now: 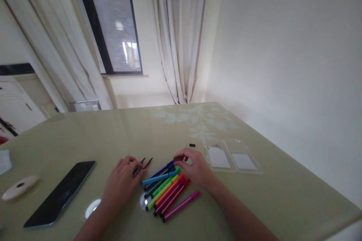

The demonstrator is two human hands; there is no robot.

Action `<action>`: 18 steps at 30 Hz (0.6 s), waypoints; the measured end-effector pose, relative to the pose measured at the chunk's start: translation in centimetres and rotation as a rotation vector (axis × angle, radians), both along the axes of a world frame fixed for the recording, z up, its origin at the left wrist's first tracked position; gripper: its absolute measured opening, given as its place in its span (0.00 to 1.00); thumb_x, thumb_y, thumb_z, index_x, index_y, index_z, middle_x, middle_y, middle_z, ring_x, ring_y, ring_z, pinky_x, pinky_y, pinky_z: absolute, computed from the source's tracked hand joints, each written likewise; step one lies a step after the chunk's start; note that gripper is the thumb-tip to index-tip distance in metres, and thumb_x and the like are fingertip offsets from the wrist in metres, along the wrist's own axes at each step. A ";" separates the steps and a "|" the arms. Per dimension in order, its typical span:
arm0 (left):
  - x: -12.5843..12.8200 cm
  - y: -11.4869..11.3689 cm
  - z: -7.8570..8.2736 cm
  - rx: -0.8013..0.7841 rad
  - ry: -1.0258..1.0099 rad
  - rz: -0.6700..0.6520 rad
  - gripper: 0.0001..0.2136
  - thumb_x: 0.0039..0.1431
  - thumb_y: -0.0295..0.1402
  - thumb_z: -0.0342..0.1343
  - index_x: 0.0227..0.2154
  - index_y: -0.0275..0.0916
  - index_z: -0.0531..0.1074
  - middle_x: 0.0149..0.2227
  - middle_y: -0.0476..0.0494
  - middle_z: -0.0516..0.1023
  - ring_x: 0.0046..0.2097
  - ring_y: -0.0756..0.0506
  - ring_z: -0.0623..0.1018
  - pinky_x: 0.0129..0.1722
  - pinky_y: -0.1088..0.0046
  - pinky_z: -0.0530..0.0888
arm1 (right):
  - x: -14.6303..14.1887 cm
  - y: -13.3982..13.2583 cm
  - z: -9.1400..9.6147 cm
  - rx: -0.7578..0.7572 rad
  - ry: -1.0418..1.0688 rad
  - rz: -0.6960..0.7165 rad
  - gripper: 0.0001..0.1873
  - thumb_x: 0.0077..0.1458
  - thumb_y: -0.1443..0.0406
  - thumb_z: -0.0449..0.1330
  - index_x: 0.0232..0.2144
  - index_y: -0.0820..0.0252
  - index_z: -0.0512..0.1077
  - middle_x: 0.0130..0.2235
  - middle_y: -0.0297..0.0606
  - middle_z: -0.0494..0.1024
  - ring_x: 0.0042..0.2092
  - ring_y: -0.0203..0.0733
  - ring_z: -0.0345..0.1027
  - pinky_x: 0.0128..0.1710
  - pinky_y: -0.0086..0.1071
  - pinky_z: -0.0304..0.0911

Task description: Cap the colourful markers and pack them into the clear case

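On the table, my left hand (123,180) is closed around two slim markers: a brown one (147,163) and a black one (142,161), their dark pointed tips sticking out past the fingers. My right hand (195,165) has its thumb and forefinger pinched at the upper end of a dark blue marker (161,170). Between the hands lies a slanted row of coloured markers, among them a light blue one (158,178), a yellow one (166,189), an orange one (169,192) and a red one (175,197). Slightly apart rests a magenta marker (181,206).
A small black cap (192,145) lies beyond my right hand. The clear plastic case (233,168) is spread open at right. A dark phone (60,194) and a whitish oval object (20,187) are at left. Wall and curtains (181,37) border the table (124,131).
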State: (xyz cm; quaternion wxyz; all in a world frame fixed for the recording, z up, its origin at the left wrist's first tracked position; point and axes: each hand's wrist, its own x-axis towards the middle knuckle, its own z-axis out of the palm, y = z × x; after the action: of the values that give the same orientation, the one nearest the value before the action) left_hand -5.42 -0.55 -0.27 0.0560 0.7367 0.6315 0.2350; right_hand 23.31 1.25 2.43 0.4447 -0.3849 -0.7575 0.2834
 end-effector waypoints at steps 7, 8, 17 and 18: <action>1.9 -0.8 0.9 0.078 -0.309 -0.083 0.15 0.65 0.49 0.53 0.41 0.45 0.76 0.42 0.44 0.82 0.44 0.40 0.80 0.47 0.62 0.76 | -0.2 -0.5 0.6 0.010 0.051 -0.008 0.03 0.57 0.65 0.70 0.36 0.57 0.81 0.34 0.34 0.83 0.36 0.38 0.75 0.40 0.30 0.68; 2.3 -1.1 0.9 0.058 -0.346 -0.106 0.14 0.65 0.49 0.54 0.41 0.45 0.76 0.41 0.45 0.82 0.43 0.41 0.81 0.46 0.64 0.77 | -0.2 -0.6 0.7 0.010 0.059 0.005 0.04 0.57 0.65 0.70 0.36 0.56 0.81 0.34 0.34 0.83 0.36 0.38 0.76 0.40 0.30 0.68; 3.9 -1.9 0.7 -0.052 -0.433 -0.178 0.10 0.65 0.45 0.55 0.40 0.46 0.76 0.41 0.47 0.83 0.43 0.43 0.82 0.46 0.67 0.78 | -0.6 -1.0 0.4 0.007 0.078 0.053 0.04 0.58 0.64 0.69 0.37 0.55 0.82 0.35 0.34 0.83 0.37 0.39 0.76 0.42 0.31 0.68; 3.8 -1.9 0.7 -0.051 -0.442 -0.182 0.10 0.65 0.45 0.55 0.40 0.46 0.76 0.41 0.47 0.83 0.43 0.43 0.82 0.46 0.67 0.78 | -0.6 -1.0 0.4 0.012 0.081 0.053 0.04 0.57 0.64 0.70 0.37 0.55 0.82 0.35 0.34 0.83 0.37 0.39 0.76 0.41 0.31 0.68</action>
State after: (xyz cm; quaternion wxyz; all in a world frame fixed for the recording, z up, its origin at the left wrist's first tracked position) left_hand -1.64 -2.43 0.46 0.2325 0.7195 0.5409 0.3684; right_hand 22.73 0.26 2.82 0.4696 -0.3502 -0.7505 0.3058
